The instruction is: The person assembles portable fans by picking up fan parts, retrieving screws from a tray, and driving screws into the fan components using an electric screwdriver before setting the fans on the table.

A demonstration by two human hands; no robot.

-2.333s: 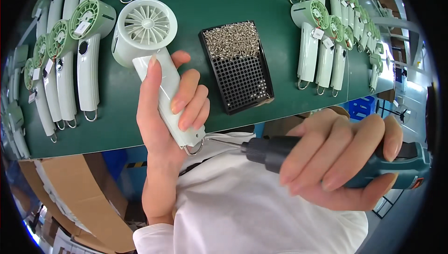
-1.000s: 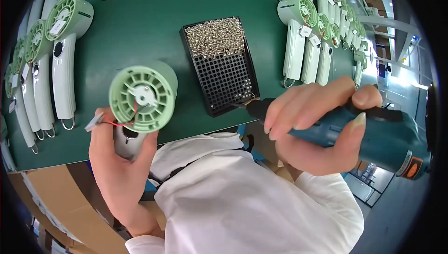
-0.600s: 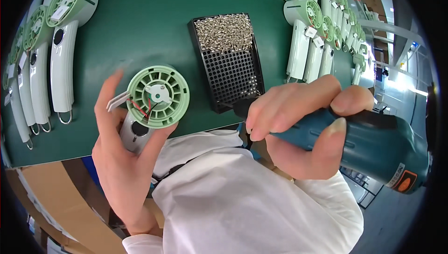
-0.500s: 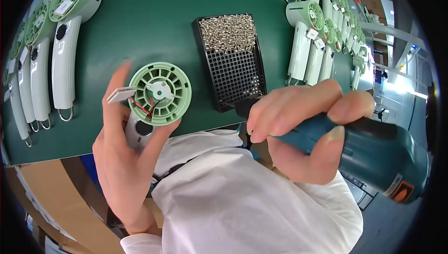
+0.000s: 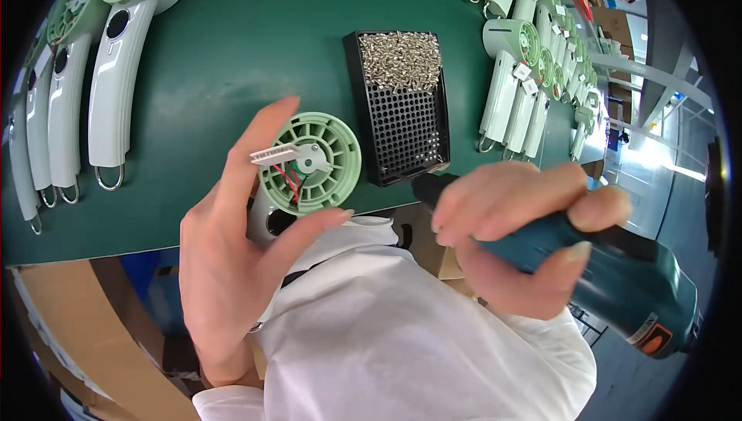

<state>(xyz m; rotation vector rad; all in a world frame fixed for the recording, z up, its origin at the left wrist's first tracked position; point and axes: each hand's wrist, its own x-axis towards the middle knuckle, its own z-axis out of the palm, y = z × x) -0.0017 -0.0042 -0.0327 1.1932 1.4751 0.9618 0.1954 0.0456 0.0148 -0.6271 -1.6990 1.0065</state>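
Holding the fan (image 5: 311,161) near centre frame, head view, left hand (image 5: 224,266) has thumb and index spread around its head; handle (image 5: 260,216) runs down-left. Right hand (image 5: 506,204), right of fan, wraps the screwdriver (image 5: 626,286), nose up-left near the screw tray (image 5: 402,129). Screwdriver tip hard to make out; handle mostly hidden.

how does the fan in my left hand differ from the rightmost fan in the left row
The held fan is in the left hand; the row fan lies on the green table. The held fan's handle is mostly hidden; the row fan's is in plain view. Both have pale green heads, white handles and white tags.
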